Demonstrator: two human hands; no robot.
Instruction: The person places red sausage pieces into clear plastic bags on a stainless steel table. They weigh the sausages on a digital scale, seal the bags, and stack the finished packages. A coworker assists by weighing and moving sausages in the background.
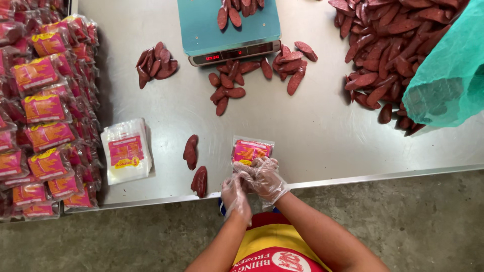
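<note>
Gripping a filled pink-labelled plastic pouch (250,151) at the worktop's (312,131) near edge, gloved left hand (236,194) and right hand (264,174), fingers closed on its lower end, two loose red sausages (195,163) just left, scale (229,30) at the far edge.

The surface (312,131) is smooth metal with a dull shine. Both hands, left (236,194) and right (264,176), wear thin, crinkled clear plastic gloves. The pouch (250,150) is glossy transparent plastic. The sausages (194,163) look smooth and matt; the net (448,75) is green mesh.
</note>
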